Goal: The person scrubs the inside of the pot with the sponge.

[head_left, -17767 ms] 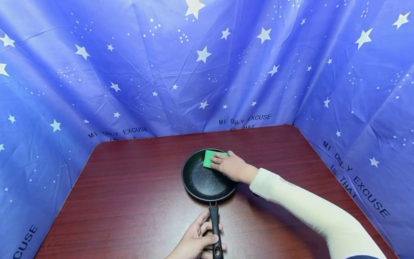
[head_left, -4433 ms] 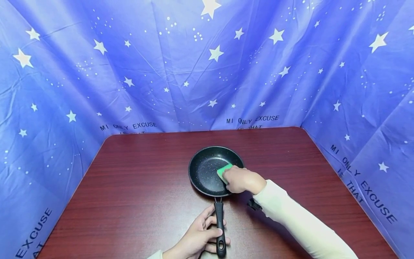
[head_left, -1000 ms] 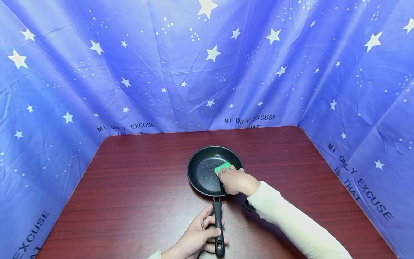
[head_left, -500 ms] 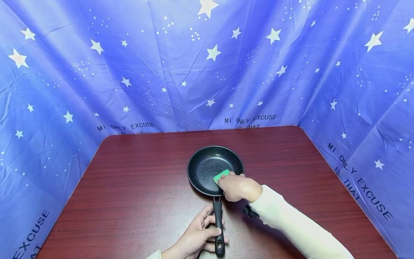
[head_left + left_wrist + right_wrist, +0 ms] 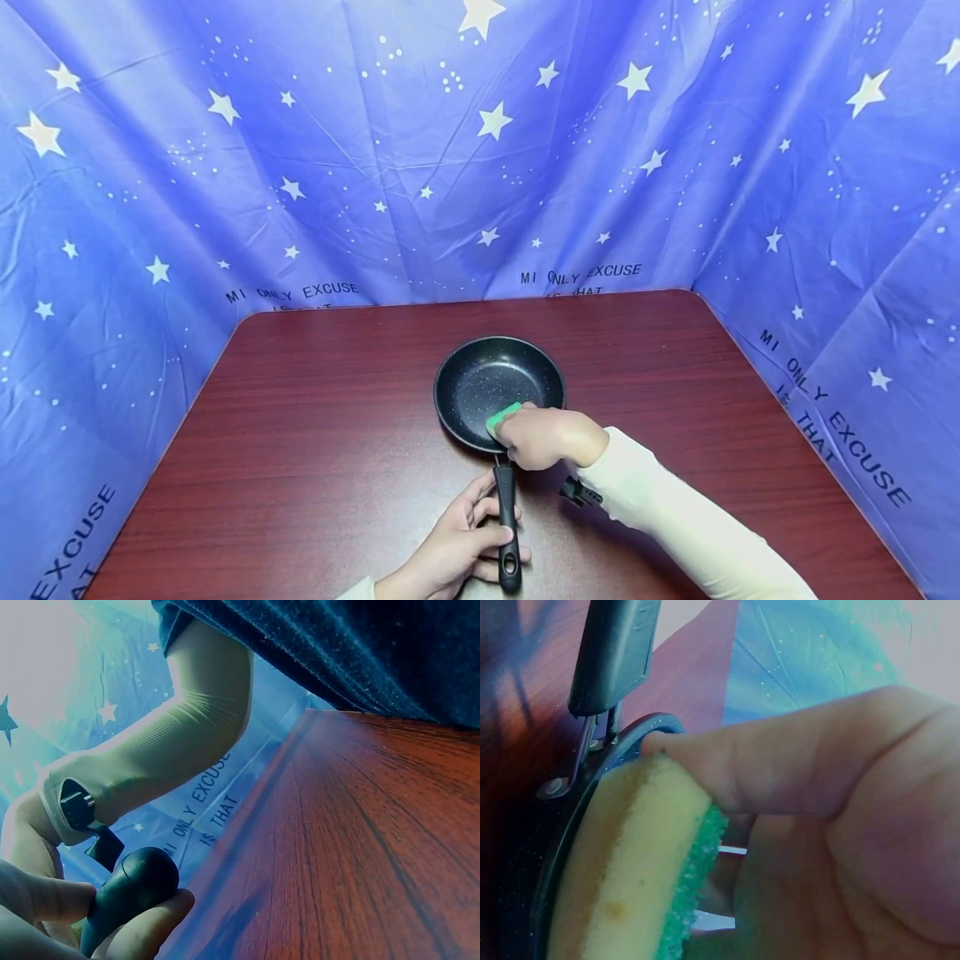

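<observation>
A black speckled frying pan (image 5: 480, 379) lies in the middle of the table in the head view, its handle toward me. My left hand (image 5: 457, 537) grips the black handle (image 5: 507, 517) between thumb and fingers; the left wrist view shows the rounded handle end (image 5: 146, 877) held there. With my right hand (image 5: 551, 437) I hold a sponge (image 5: 502, 417) against the pan's near inner side, close to the handle. The right wrist view shows the sponge's yellow foam (image 5: 641, 847) toward the pan wall and its green scouring layer (image 5: 694, 877) toward my palm, thumb along the end.
A dark red wood-grain table (image 5: 315, 433) spreads around the pan. Blue star-printed curtains (image 5: 360, 150) hang behind it and along both sides. A black strap (image 5: 581, 492) is on my right wrist, below the pale sleeve (image 5: 675, 508).
Over the last second my right hand has drawn the sponge toward me, from the pan's middle to its near side by the handle. The left hand keeps its grip and the pan stays put.
</observation>
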Tool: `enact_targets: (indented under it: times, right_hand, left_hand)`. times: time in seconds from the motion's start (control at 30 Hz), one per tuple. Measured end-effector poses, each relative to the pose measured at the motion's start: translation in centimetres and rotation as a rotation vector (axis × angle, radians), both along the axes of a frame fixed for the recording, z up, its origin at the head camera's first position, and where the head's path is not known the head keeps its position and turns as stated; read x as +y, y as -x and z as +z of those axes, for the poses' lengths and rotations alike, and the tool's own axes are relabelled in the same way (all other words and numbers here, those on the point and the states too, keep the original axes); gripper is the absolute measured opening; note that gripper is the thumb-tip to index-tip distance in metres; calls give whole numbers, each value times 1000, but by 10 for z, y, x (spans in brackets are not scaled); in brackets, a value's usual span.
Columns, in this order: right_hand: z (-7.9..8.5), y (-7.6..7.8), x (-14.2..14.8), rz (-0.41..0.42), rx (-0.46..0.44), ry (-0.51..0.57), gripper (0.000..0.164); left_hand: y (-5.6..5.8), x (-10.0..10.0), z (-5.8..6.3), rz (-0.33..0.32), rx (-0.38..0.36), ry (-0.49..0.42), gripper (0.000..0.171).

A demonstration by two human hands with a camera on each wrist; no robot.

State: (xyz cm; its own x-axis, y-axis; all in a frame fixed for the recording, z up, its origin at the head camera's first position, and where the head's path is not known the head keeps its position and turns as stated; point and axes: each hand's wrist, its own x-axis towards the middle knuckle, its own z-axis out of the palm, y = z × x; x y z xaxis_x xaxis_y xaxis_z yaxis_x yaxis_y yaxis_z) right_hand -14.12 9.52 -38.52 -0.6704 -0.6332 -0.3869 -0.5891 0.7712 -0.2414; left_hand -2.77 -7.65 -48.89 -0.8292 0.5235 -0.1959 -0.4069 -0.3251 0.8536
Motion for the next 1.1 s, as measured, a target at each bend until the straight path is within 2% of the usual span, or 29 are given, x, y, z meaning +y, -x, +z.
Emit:
enact_targets:
  times: [0.17,0.33,0.47,0.6,0.7,0.8,0.97,1.1]
  right_hand:
    - [-3,4,-1,51,-13,44,26]
    - [-5,8,-5,92,-16,82,21]
    - [-7,10,-8,95,-23,102,12]
    - [-10,14,-11,94,-17,108,10]
    - [-13,16,-13,89,5,106,12]
    - [-16,17,-16,75,29,98,4]
    - [-24,20,-20,39,52,70,42]
    - [-33,26,-22,18,77,77,48]
  left_hand:
    - [0,0,-1,-3,5,-3,86]
    - [0,0,-1,-1,2,-6,88]
    - [-1,0,0,2,1,-3,88]
    - [-1,1,1,2,-2,4,89]
    - [-1,1,0,3,-3,3,89]
    - [-1,1,0,4,-3,1,90]
    - [-1,0,0,-2,1,-9,90]
    - [-1,0,1,-3,-3,-6,91]
